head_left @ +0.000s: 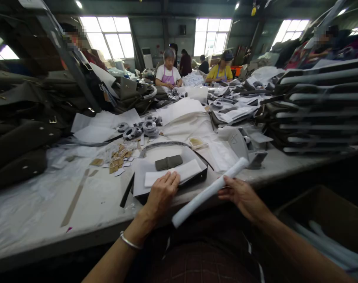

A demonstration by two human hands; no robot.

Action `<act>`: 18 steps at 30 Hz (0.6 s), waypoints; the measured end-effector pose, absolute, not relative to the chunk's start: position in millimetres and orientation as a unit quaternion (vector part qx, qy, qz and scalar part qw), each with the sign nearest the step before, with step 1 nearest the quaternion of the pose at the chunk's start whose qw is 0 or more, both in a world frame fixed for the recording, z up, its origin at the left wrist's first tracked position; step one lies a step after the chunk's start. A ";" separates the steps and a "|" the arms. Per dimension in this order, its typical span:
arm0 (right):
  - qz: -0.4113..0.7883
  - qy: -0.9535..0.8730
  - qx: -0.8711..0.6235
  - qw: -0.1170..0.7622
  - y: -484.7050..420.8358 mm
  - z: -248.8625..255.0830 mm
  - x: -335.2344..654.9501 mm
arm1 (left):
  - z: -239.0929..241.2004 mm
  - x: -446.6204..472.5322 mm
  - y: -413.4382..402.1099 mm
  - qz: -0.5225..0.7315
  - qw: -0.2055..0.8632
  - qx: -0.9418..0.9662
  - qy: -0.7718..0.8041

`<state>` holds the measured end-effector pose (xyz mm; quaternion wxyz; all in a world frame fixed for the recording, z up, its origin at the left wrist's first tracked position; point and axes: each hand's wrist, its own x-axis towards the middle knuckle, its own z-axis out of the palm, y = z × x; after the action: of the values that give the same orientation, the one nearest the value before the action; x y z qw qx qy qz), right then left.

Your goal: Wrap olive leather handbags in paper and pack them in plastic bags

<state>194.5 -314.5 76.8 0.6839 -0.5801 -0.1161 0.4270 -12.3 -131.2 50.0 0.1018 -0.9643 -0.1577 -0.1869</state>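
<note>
A dark bag [196, 177] lies flat on the table in front of me, with a white sheet [140, 169] over it. A small olive-green pouch-like piece [168, 162] rests on that sheet. Just below it is a folded white strip [193, 169], where my left hand [164, 188] lies flat, fingers stretched out. My right hand [238, 194] grips a long white foam-like roll [210, 192] around its upper half. The roll slants over the table's front edge, its lower end toward my lap.
Brown tags [120, 157] and coiled straps [149, 128] lie left of the bag. A tape dispenser [251, 151] stands at the right. Dark bags are piled at left [16, 133] and right [323, 106]. A box [329, 204] with white rolls sits below right. Co-workers [168, 72] sit across the table.
</note>
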 end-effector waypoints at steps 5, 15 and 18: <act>0.576 -0.056 -0.462 0.673 -264.7 42.0 127.3 | 96.8 -5.4 -117.9 -0.079 0.030 -0.985 -0.151; 0.617 -0.056 -0.441 0.649 -234.8 53.2 111.6 | 121.9 4.7 -122.0 -0.030 0.017 -0.985 -0.170; 0.590 -0.009 -0.439 0.678 -232.3 46.3 108.1 | 113.0 7.1 -129.4 -0.037 0.036 -0.981 -0.187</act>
<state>108.1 -232.3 46.3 0.6777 -0.4393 -0.0088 0.5896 7.1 -129.4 113.0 0.0364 -0.9810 -0.1871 -0.0372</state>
